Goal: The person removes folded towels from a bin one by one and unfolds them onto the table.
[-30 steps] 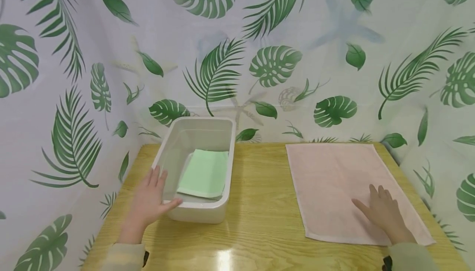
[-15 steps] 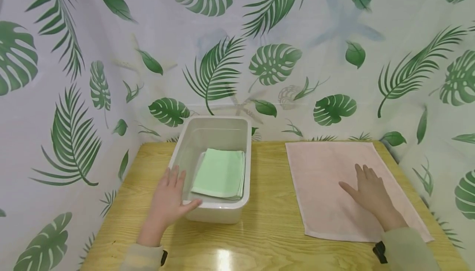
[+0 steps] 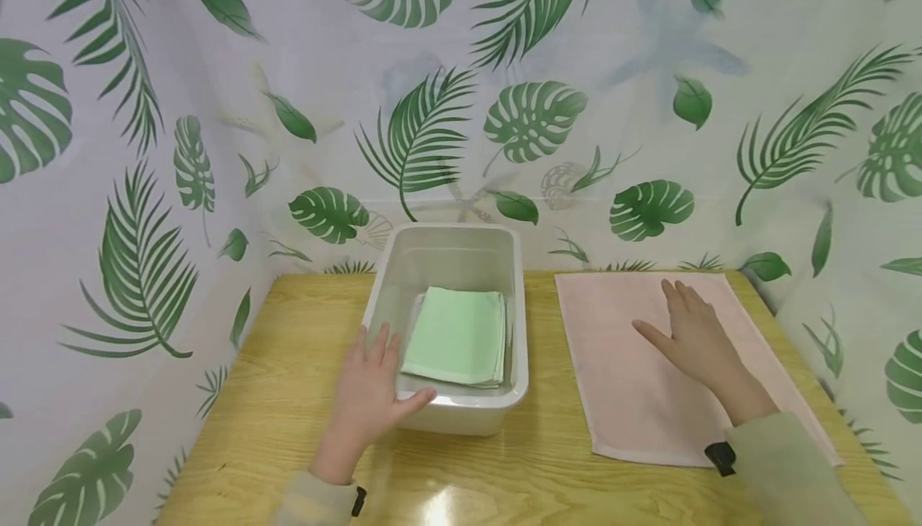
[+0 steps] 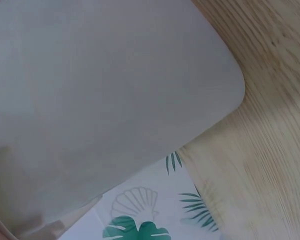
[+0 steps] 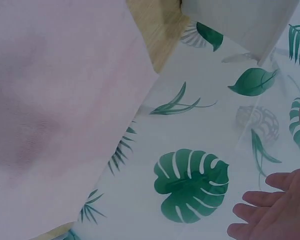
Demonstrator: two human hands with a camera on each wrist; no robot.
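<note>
A white plastic bin [image 3: 468, 422] stands on the table left of centre, with folded light-green cloths [image 3: 457, 334] lying inside. My left hand [image 3: 369, 398] is against the bin's near left corner, fingers spread along its left side and thumb over the front rim. Only the bin's grey-looking outer wall [image 4: 105, 90] fills most of the left wrist view. To the right, a pink towel [image 3: 612, 382] lies spread flat. Over its right half hovers my right hand [image 3: 695, 342], fingers extended and holding nothing; the same hand [image 5: 280, 205] shows at the right wrist view's lower right.
The wooden table [image 3: 288, 398] runs back to a leaf-printed curtain [image 3: 562, 126] that encloses the left, back and right sides. A strip of table lies between bin and towel.
The bin, cloths inside, has slid to the right along the table with my left hand against it. My right hand has moved forward and left over the towel.
</note>
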